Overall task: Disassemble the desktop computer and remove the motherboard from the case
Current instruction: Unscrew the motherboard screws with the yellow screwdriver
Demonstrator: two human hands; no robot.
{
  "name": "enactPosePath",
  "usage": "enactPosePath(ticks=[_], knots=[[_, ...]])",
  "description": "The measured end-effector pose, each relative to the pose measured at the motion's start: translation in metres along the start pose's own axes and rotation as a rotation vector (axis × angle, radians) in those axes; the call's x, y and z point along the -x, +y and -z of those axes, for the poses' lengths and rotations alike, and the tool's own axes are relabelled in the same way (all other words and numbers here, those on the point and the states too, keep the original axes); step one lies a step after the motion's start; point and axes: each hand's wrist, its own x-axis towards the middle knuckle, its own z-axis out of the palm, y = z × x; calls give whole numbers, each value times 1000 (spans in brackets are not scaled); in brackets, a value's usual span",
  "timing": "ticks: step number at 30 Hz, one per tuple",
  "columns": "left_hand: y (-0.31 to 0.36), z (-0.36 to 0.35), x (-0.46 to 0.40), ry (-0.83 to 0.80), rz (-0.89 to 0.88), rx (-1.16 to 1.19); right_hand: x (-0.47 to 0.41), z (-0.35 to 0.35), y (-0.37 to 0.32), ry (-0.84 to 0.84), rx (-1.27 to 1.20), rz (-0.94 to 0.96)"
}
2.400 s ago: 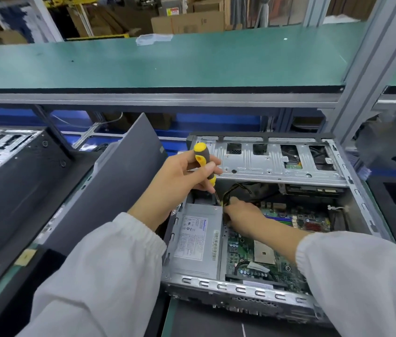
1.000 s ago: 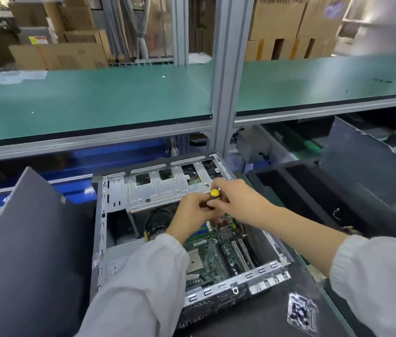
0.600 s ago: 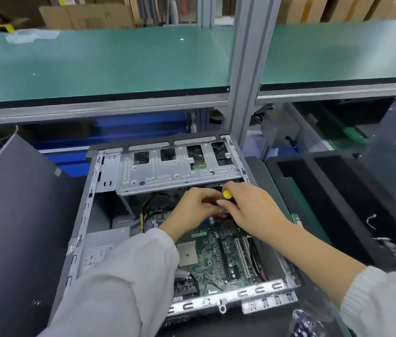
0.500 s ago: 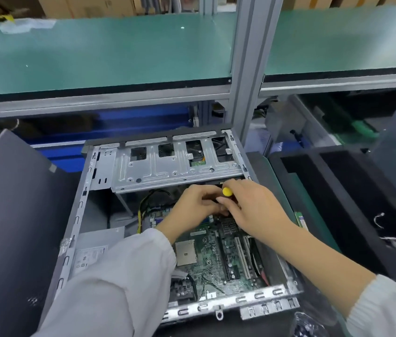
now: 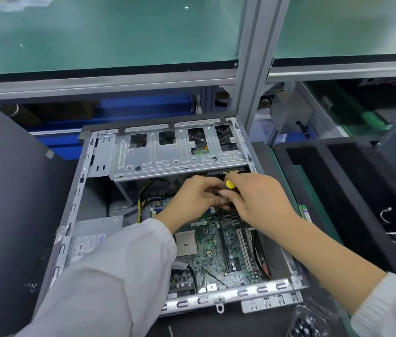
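Note:
The open grey computer case (image 5: 75,205) lies flat in front of me. A green motherboard (image 5: 216,246) sits in its floor. A silver drive cage (image 5: 175,154) spans the far end and a power supply (image 5: 90,242) fills the near left corner. My two hands meet above the board's far right part, just below the cage. My right hand (image 5: 260,203) grips a screwdriver (image 5: 230,184), of which only the yellow handle top shows. My left hand (image 5: 199,198) has its fingers curled around the tool's lower part; its shaft and tip are hidden.
The removed dark side panel (image 5: 12,203) leans at the left. A black foam tray (image 5: 338,203) sits to the right, with a green strip between it and the case. A small clear bag of screws (image 5: 306,322) lies near the front right. A shelf post (image 5: 253,69) rises behind.
The screwdriver went from my left hand at the power supply to the board's far right, where both hands now hold it. Over the last half second they barely moved.

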Motion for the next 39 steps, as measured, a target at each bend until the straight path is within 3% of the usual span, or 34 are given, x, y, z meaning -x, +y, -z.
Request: enactPosePath(ticks=[20,39], knots=[[7,1,2,7,35,-71,0,2,-2,-17,-9,-5],[7,5,6,30,-50,-261,-9,-3,-8,-3,-2,-16]])
